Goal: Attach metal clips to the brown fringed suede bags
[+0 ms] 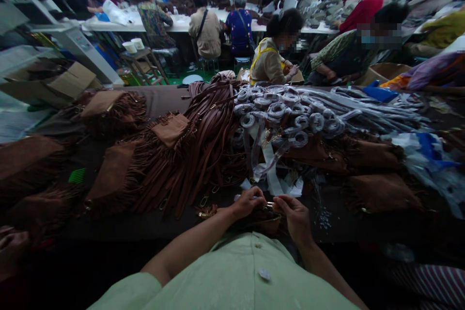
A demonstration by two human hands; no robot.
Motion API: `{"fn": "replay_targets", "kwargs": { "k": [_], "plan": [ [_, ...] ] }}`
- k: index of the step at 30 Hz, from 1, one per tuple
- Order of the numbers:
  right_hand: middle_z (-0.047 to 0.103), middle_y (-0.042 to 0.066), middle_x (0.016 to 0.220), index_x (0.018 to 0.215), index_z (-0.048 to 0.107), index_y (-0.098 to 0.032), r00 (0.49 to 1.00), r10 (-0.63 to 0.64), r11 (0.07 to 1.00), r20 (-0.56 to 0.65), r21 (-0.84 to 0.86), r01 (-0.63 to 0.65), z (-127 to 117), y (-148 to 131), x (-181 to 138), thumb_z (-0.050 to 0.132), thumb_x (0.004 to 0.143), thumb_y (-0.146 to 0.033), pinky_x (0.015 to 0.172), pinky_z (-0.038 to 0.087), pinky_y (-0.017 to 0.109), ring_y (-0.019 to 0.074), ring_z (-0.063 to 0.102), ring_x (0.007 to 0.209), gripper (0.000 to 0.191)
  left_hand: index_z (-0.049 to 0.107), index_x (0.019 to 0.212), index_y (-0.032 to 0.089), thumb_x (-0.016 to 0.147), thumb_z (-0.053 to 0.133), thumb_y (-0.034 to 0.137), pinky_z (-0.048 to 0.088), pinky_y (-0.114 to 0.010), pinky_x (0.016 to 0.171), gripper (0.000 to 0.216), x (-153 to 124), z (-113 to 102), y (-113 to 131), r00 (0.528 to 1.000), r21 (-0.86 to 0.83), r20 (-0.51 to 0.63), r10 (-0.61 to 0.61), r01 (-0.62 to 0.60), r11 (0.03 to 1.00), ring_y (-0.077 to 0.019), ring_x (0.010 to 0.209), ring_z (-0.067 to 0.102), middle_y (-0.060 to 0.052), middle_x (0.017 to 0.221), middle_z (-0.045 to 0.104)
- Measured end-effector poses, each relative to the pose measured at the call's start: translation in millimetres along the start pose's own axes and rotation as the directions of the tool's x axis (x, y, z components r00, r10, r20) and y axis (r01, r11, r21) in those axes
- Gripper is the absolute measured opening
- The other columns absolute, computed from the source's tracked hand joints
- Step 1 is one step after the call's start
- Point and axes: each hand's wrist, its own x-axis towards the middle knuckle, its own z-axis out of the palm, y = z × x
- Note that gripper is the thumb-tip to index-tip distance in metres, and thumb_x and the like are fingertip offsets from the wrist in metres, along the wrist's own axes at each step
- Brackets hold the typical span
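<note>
Close to my body, both hands meet over a brown bag [269, 225] at the table's near edge. Thumb and fingers of my right hand [295, 214] pinch a small gold-coloured metal clasp [269, 205]. My left hand [250, 202] is closed in a pinch at the clasp's other side; what sits between its fingertips is too small to make out. Just beyond the hands lie white paper scraps [292, 187] and metal strap hooks [204, 200]. Long brown straps [189, 164] fan out to the left.
Plastic-wrapped rolled straps [286, 106] are heaped across the table. Fringed brown bags [114, 169] lie left, and another bag [385, 193] lies right. A green comb [77, 175] is at the left. A co-worker's hand [14, 242] shows at the left edge; several people sit opposite.
</note>
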Motion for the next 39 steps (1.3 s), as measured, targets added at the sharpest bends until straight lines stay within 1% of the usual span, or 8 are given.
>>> {"fn": "replay_targets", "kwargs": {
  "k": [5,14,17,19,22,24,32,39],
  "plan": [
    [0.072,0.006,0.077,0.087,0.066,-0.016,0.999,-0.035,0.998,-0.015,0.044,0.035,-1.1,-12.1,10.4,0.077,0.063,-0.044,0.061,0.058,0.031,0.0195,0.068,0.062,0.039,0.053,0.081,0.014,0.081,0.055,0.028,0.042,-0.023,0.064,0.014,0.1,3.8,2.9,1.0,-0.127,0.009,-0.009,0.01,0.992,-0.0113,0.065,0.056,0.0,0.07,0.061],
    [0.071,0.005,0.077,0.094,0.063,-0.016,0.998,-0.058,0.997,-0.004,0.049,0.058,-3.7,-11.7,7.4,0.071,0.069,-0.046,0.058,0.057,0.031,0.0183,0.067,0.06,0.039,0.055,0.083,0.013,0.077,0.059,0.029,0.041,-0.022,0.062,0.017,-2.1,7.9,-8.3,0.998,-0.169,0.034,-0.055,0.06,0.984,-0.0106,0.065,0.055,0.0,0.071,0.061],
    [0.071,0.006,0.076,0.092,0.064,-0.017,0.998,-0.051,0.996,0.021,-0.068,0.052,-5.6,-9.6,4.2,0.069,0.07,-0.048,0.058,0.057,0.032,0.0195,0.067,0.061,0.039,0.057,0.083,0.013,0.075,0.061,0.029,0.04,-0.022,0.063,0.018,-3.3,9.0,-9.4,0.996,-0.188,0.049,-0.074,0.082,0.979,-0.0102,0.065,0.054,0.0,0.071,0.061],
    [0.071,0.006,0.075,0.089,0.067,-0.017,0.994,-0.026,0.973,0.105,-0.226,0.049,-6.9,-4.9,1.9,0.068,0.07,-0.049,0.055,0.055,0.03,0.02,0.067,0.06,0.037,0.058,0.083,0.012,0.073,0.063,0.029,0.041,-0.022,0.064,0.02,-4.9,9.4,-8.0,0.994,-0.202,0.073,-0.085,0.098,0.974,-0.0104,0.065,0.054,0.0,0.072,0.061],
    [0.07,0.004,0.07,0.083,0.071,-0.019,0.961,-0.029,0.874,0.276,-0.459,0.158,-8.8,4.4,-0.7,0.063,0.074,-0.048,0.053,0.051,0.027,0.0183,0.064,0.058,0.032,0.061,0.082,0.012,0.07,0.068,0.03,0.041,-0.024,0.065,0.023,-7.6,9.8,-5.4,0.991,-0.208,0.098,-0.086,0.105,0.973,-0.0113,0.067,0.055,-0.001,0.073,0.06],
    [0.069,0.003,0.069,0.082,0.072,-0.02,0.94,-0.03,0.821,0.339,-0.528,0.217,-10.1,9.6,-1.0,0.059,0.077,-0.046,0.053,0.048,0.025,0.017,0.062,0.059,0.03,0.061,0.082,0.012,0.068,0.07,0.033,0.041,-0.024,0.066,0.026,-8.4,10.3,-6.5,0.991,-0.227,0.098,-0.088,0.108,0.968,-0.0117,0.068,0.055,-0.001,0.073,0.059],
    [0.068,0.003,0.067,0.087,0.072,-0.017,0.927,0.042,0.799,0.373,-0.57,0.193,-13.2,13.3,3.4,0.054,0.079,-0.046,0.053,0.046,0.023,0.0162,0.061,0.058,0.035,0.055,0.084,0.012,0.061,0.078,0.037,0.04,-0.022,0.062,0.041,-3.1,14.1,-28.7,0.989,-0.308,0.114,-0.09,0.121,0.944,-0.0098,0.067,0.053,0.001,0.074,0.056],
    [0.068,0.002,0.071,0.085,0.072,-0.018,0.92,0.042,0.798,0.391,-0.567,0.204,-11.9,13.8,3.2,0.055,0.08,-0.045,0.055,0.045,0.023,0.0161,0.061,0.062,0.032,0.055,0.082,0.012,0.06,0.079,0.038,0.038,-0.021,0.059,0.041,-6.0,12.2,-14.4,0.984,-0.282,0.13,-0.122,0.154,0.947,-0.0089,0.064,0.051,0.002,0.07,0.056]
  ]
}}
